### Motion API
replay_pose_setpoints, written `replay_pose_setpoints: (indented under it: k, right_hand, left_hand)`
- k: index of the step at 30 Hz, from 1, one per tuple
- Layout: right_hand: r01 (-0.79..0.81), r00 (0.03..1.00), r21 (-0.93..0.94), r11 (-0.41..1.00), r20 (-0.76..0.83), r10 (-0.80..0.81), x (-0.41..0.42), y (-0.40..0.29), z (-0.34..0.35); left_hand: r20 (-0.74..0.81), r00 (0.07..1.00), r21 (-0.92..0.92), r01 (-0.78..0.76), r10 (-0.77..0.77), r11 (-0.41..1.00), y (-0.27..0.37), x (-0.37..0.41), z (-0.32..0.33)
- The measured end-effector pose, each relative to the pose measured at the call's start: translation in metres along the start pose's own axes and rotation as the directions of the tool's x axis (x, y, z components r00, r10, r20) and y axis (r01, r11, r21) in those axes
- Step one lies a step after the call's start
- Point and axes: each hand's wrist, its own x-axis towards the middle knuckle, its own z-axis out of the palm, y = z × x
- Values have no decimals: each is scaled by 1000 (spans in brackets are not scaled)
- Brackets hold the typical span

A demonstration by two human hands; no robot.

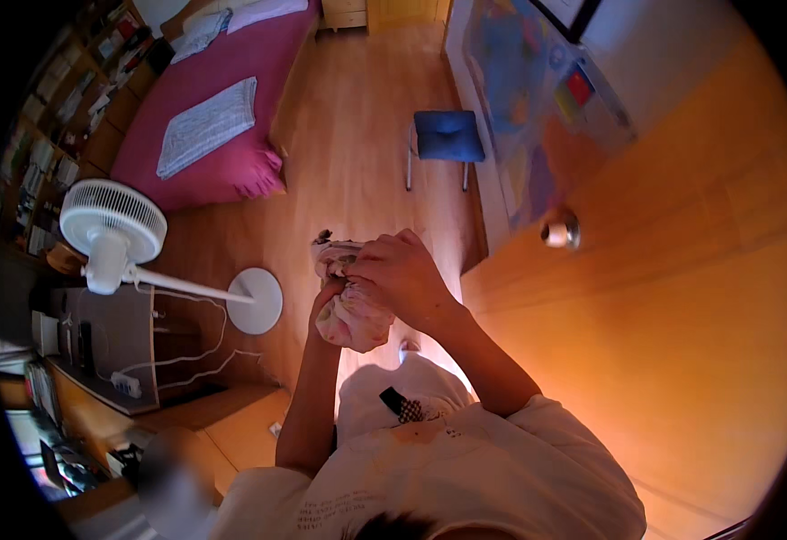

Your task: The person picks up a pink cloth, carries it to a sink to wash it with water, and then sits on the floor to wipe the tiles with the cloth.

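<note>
Before my body, above the wood floor, both hands are on a bunched, pale pink patterned cloth point(355, 321). My left hand point(326, 302) grips its gathered middle from the left, partly hidden behind the folds. From the right, my right hand point(393, 273) closes over the upper part with bent fingers. A small dark piece sticks out at the cloth's upper left end; I cannot tell what it is. The lower part of the cloth hangs as a rounded bundle below my fingers.
A white standing fan point(113, 223) with a round base point(254, 301) stands left. Beyond are a bed with a magenta cover point(231, 162) and a blue chair point(449, 135). On the right is a wooden door point(636, 304) with a round knob point(561, 233). White cables point(211, 351) trail by the desk point(116, 324).
</note>
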Motion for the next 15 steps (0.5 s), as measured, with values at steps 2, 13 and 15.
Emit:
replay_pose_setpoints:
  k: [2,13,15]
  right_hand:
    - [33,999,46,998,-2,-33,37,46,6]
    - [32,982,-81,996,188,-16,293,265,65]
    - [100,980,-163,982,185,-69,345,307,75]
  left_hand:
    - [10,1000,-21,13,-13,1000,22,50,-10]
    - [76,997,75,-20,15,997,212,354,-51]
    - [127,991,35,49,-53,998,252,413,-38]
